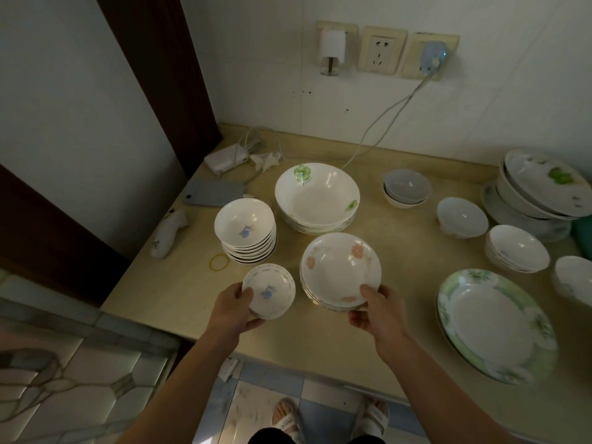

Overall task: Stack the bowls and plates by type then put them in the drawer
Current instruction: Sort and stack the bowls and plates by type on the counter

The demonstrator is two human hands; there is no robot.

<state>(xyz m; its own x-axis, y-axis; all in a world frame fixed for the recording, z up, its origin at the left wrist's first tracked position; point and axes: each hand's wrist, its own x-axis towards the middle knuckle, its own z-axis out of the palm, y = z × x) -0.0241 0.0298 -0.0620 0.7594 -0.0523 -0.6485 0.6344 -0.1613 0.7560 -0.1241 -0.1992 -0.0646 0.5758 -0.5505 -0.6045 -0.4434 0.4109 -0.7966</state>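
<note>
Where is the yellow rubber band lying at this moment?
In the head view, the yellow rubber band lies flat on the counter, left of centre, just in front of the stack of small bowls.

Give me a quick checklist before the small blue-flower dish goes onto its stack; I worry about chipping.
1. Left hand grips the small blue-flower dish firmly, thumb on the rim, fingers beneath: ok.
2. Matching stack of blue-flower dishes stands just beyond the dish, top dish free: ok.
3. Path from dish to stack is free; only a yellow rubber band lies flat on the counter beside it: ok.
4. Stack sits straight enough to take another dish: ok, though it leans a little.
5. Right hand steadies the pink-flower plates, which should be set down first: not ok yet.
6. Drawer open and ready: cannot tell, not in view.
</note>
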